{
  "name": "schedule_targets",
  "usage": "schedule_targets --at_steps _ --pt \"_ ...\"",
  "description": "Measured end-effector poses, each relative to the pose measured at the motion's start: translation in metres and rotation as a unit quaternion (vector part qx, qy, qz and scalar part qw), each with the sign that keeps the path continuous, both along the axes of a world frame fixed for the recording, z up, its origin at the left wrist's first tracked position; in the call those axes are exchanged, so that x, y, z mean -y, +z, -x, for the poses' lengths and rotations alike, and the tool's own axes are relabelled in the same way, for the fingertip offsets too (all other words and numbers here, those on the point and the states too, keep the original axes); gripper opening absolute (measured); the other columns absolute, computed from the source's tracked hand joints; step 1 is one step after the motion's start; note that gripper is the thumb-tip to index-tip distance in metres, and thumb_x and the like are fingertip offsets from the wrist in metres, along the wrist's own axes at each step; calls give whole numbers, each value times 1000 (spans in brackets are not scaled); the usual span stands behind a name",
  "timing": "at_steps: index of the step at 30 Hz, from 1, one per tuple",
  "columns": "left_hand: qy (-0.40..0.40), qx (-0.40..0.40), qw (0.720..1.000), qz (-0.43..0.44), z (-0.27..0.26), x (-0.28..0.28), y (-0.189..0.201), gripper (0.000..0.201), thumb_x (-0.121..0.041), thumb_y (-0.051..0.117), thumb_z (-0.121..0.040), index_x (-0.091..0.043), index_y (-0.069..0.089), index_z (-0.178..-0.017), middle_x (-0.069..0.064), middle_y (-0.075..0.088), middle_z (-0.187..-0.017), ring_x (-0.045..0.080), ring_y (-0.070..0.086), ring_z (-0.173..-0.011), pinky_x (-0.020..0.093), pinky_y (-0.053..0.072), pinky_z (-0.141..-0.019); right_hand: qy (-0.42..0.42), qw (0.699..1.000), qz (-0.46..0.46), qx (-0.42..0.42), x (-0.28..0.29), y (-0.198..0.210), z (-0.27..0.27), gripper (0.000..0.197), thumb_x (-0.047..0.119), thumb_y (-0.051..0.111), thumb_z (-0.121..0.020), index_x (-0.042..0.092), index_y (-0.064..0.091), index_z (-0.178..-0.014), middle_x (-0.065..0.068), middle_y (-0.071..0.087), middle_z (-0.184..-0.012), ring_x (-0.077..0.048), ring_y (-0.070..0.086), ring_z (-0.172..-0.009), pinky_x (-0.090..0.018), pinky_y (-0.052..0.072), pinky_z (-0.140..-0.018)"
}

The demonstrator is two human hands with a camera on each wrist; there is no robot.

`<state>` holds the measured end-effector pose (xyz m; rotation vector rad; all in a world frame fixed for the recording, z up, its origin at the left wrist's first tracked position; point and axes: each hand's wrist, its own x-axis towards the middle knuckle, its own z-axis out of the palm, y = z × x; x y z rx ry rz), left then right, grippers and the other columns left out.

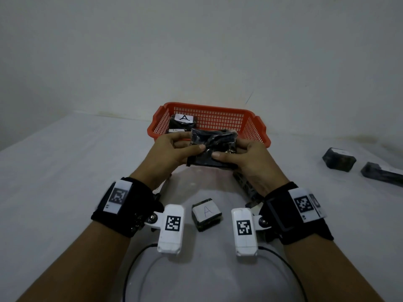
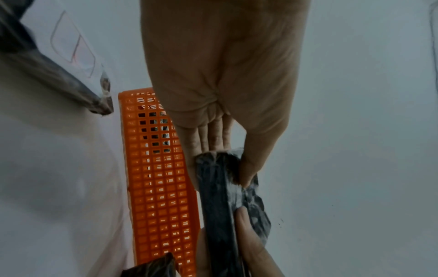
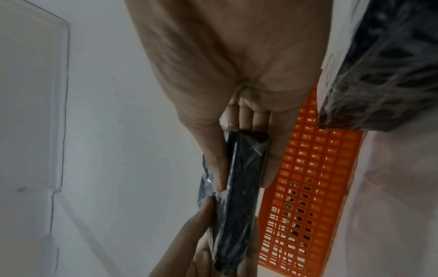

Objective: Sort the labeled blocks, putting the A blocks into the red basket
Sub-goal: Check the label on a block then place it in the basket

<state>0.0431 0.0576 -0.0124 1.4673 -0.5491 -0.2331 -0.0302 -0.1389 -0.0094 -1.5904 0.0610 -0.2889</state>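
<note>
Both hands hold one flat black wrapped block (image 1: pixel 212 149) just in front of the red basket (image 1: pixel 255 129). My left hand (image 1: pixel 174 149) grips its left end, thumb on top and fingers beneath; my right hand (image 1: pixel 246 154) grips the right end the same way. No label shows on its top face. The wrist views show the block (image 2: pixel 220 206) (image 3: pixel 239 196) edge-on between thumb and fingers, with the basket (image 2: pixel 161 187) (image 3: pixel 315 187) behind. Inside the basket lies a black block labelled A (image 1: pixel 183 119). A small block labelled A (image 1: pixel 206 213) sits on the table between my wrists.
A long dark block (image 1: pixel 245 184) lies partly hidden under my right hand. Two more dark blocks (image 1: pixel 339 159) (image 1: pixel 381 174) lie at the right. The white table (image 1: pixel 65 162) meets a pale wall behind the basket. Cables loop near the front edge.
</note>
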Motion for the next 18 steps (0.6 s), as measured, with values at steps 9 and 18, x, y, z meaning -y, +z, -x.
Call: schedule_targets --at_steps 9,18 --pt "-17 10 1000 -18 2 -1 1 34 -8 76 -86 -5 71 -119 11 79 -108 24 77 -102 35 60 -90 6 1000 -9 12 1 0 0 41 10 86 -81 4 75 -120 -10 81 -109 -26 79 -103 -40 60 -96" --pt "8 43 999 -4 7 5 1 38 -4 74 -87 -7 67 -125 9 78 -113 22 75 -107 40 59 -97 -10 999 -20 29 4 0 0 37 11 82 -87 4 74 -122 -12 80 -114 -26 77 -107 -36 61 -94"
